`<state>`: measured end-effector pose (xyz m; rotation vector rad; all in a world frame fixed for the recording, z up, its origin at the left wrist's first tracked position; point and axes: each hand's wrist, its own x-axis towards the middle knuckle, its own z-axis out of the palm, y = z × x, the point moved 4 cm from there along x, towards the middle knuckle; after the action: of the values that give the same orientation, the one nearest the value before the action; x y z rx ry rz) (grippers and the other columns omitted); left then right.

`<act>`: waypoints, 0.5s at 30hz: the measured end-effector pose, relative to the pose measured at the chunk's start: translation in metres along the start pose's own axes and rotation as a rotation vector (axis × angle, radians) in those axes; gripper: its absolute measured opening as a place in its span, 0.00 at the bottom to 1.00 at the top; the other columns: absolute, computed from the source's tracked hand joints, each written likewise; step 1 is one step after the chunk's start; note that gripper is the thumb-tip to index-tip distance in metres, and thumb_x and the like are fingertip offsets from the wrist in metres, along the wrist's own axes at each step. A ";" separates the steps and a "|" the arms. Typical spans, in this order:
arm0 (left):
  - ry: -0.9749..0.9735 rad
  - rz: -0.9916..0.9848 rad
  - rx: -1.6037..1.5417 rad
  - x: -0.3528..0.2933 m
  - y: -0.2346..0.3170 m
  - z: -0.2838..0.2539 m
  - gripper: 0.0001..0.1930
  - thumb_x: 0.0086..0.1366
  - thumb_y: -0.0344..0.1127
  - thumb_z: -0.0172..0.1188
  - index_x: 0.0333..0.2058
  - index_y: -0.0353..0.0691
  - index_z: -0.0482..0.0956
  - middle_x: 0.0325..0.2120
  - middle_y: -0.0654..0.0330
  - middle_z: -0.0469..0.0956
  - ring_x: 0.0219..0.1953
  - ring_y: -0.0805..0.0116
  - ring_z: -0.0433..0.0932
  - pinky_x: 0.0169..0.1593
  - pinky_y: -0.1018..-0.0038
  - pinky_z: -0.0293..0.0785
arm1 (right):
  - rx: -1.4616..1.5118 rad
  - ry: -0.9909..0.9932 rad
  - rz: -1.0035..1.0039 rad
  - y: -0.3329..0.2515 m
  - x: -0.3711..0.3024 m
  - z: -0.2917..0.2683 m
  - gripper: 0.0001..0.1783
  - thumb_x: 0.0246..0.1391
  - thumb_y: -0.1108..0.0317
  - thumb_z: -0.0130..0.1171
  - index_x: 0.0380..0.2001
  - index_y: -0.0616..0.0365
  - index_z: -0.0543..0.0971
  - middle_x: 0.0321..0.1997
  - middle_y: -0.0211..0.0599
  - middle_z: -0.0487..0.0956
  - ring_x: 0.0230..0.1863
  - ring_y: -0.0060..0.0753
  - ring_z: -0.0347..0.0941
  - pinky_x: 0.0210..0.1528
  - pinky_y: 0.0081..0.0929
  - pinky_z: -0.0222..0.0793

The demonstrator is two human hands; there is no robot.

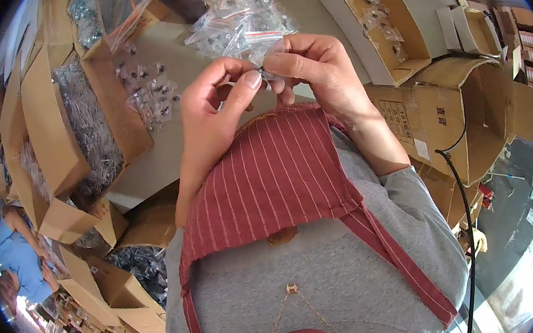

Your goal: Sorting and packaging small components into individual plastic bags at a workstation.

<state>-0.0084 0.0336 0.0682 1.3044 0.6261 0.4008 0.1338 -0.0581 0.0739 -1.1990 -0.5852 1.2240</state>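
Close together in front of my apron, both hands are closed in a pinch. The thumb and forefinger of my left hand point(219, 94) meet at a small clear plastic bag point(274, 77). Fingers of my right hand point(314, 68) grip the same bag from the other side. A tiny dark piece shows between the thumb tips; its kind is too small to make out. Just beyond the fingers lies a heap of clear zip bags point(239, 16), some with a red strip along the top. To the left, several small bags with dark parts point(151, 94) are spread on the grey table point(175, 48).
An open box of thin clear items point(88, 123) stands left. At the far right of the table is a shallow carton point(382, 33) with a few small bags. A big cardboard box point(438, 112) and a black cable point(467, 218) are right. Another person point(24, 255) sits lower left.
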 end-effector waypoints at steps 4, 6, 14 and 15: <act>-0.005 0.026 -0.067 -0.002 0.001 0.001 0.07 0.65 0.31 0.60 0.39 0.34 0.79 0.32 0.64 0.79 0.35 0.77 0.76 0.37 0.79 0.69 | 0.067 0.016 0.021 0.004 -0.004 -0.001 0.11 0.60 0.67 0.57 0.33 0.66 0.81 0.25 0.40 0.81 0.20 0.25 0.75 0.23 0.21 0.72; 0.043 0.045 -0.095 -0.003 0.002 -0.001 0.06 0.64 0.30 0.60 0.37 0.33 0.79 0.31 0.64 0.79 0.34 0.76 0.76 0.37 0.79 0.69 | 0.109 0.012 0.028 0.002 -0.005 0.000 0.12 0.61 0.67 0.56 0.33 0.66 0.81 0.26 0.41 0.82 0.20 0.25 0.75 0.24 0.21 0.73; 0.051 0.120 -0.095 -0.005 0.005 -0.001 0.06 0.63 0.29 0.60 0.36 0.33 0.79 0.30 0.64 0.78 0.32 0.77 0.75 0.37 0.79 0.68 | 0.158 -0.072 -0.004 -0.002 -0.008 -0.001 0.14 0.64 0.66 0.55 0.38 0.68 0.81 0.27 0.46 0.82 0.23 0.29 0.79 0.30 0.26 0.78; 0.052 0.129 -0.098 -0.006 0.005 -0.001 0.05 0.63 0.28 0.60 0.36 0.33 0.79 0.29 0.64 0.78 0.32 0.77 0.75 0.37 0.79 0.68 | 0.167 -0.071 -0.001 -0.002 -0.008 0.000 0.14 0.64 0.65 0.55 0.38 0.68 0.81 0.28 0.46 0.82 0.23 0.29 0.79 0.30 0.26 0.78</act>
<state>-0.0133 0.0325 0.0744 1.2470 0.5602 0.5657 0.1320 -0.0650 0.0778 -1.0179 -0.5249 1.2927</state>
